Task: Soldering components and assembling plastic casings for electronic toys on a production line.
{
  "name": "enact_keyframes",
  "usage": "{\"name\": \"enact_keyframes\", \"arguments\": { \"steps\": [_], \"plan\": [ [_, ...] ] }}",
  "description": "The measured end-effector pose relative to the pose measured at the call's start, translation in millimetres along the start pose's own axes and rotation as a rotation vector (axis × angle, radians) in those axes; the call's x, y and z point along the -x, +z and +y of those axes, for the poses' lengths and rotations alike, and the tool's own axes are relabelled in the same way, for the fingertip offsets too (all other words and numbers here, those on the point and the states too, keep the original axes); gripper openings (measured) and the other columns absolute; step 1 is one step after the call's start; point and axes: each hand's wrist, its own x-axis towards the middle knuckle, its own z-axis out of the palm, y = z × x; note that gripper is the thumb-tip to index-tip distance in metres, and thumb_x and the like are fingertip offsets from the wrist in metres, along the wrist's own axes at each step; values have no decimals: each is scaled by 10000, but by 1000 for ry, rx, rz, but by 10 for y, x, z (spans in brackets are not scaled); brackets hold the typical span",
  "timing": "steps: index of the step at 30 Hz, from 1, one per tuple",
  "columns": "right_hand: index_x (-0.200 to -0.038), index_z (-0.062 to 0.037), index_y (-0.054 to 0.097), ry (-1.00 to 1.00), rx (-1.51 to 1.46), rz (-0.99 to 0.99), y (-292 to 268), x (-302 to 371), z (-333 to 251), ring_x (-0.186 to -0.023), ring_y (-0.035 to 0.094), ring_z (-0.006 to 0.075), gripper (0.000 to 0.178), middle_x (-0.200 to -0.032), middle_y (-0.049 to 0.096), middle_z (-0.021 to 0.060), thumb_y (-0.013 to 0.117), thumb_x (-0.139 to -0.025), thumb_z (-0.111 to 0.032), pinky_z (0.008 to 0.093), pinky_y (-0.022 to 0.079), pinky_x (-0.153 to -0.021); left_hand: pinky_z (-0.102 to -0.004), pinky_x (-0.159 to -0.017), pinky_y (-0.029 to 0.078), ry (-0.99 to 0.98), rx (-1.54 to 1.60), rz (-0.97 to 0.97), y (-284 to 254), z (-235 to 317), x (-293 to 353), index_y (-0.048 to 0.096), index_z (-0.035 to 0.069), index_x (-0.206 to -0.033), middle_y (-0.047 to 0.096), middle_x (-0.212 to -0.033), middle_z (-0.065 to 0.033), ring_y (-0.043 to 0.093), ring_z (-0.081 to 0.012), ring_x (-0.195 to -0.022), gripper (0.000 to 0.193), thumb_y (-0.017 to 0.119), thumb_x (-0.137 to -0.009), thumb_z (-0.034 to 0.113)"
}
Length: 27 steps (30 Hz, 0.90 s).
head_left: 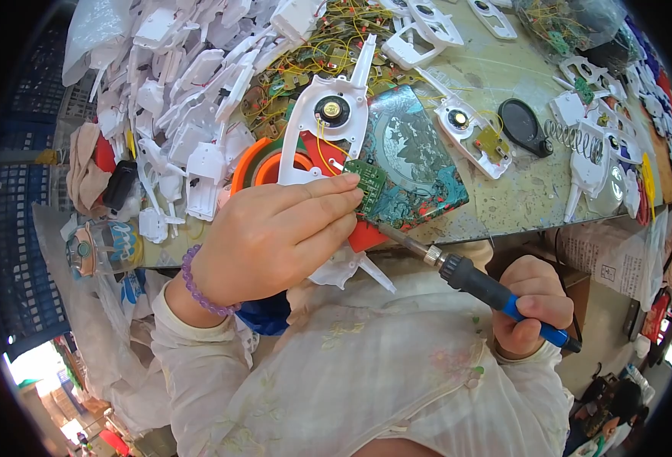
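Note:
My right hand is wrapped round the blue and black handle of a soldering iron. The iron's metal tip points left and sits close to the lower edge of a small green circuit board. Fingers pressed together, my left hand grips the board at its left side. A yellow wire runs from the board up to a round black speaker in a white plastic housing. My left hand hides the housing's lower middle. Under the housing lies a worn dark box with a patterned lid.
White plastic parts are heaped at the left. Behind the housing lie many circuit boards with yellow wires. An orange roll sits beside my left hand. Further right are another housing, a black round part and a coiled spring.

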Motion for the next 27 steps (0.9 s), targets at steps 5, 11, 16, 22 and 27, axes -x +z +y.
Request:
{"name": "enact_keyframes", "arguments": {
  "steps": [5,11,16,22,27],
  "plan": [
    [-917,-54,445,1,-5,-14,-2,-4,14,-450,425,163,277,-653,497,72,485,-936,-328,288,342,-407,-313,-644,551,-4,6,-9,15,-9,-2,641,-4,-879,658,-958,-122,658,-261,-942,242,699,-648,38],
    [-894,-23,467,-97,-8,-88,-29,-97,-5,-415,422,154,279,-621,498,76,502,-915,-299,282,338,-376,-313,-645,551,-3,-2,-14,2,10,3,643,-3,-882,656,-963,-118,657,-261,-945,242,698,-649,35],
    [-878,1,485,-175,8,-116,-26,-173,-14,-396,432,144,267,-595,501,73,509,-892,-265,267,342,-356,-314,-646,551,-4,-7,-23,4,2,-9,643,-2,-884,653,-969,-116,655,-262,-953,251,696,-643,42],
    [-891,1,487,-156,29,-139,-23,-166,-26,-397,433,149,260,-592,499,70,513,-892,-258,271,342,-360,-316,-654,551,-1,-8,-22,-9,-9,-3,645,0,-890,652,-978,-118,653,-266,-957,263,694,-636,46],
    [-894,-28,457,-157,24,-27,-41,-61,-27,-437,449,157,274,-599,500,64,486,-917,-300,283,335,-378,-314,-650,547,1,-2,-20,0,-11,6,645,1,-893,653,-985,-118,653,-265,-958,263,692,-638,45]
  ]
}}
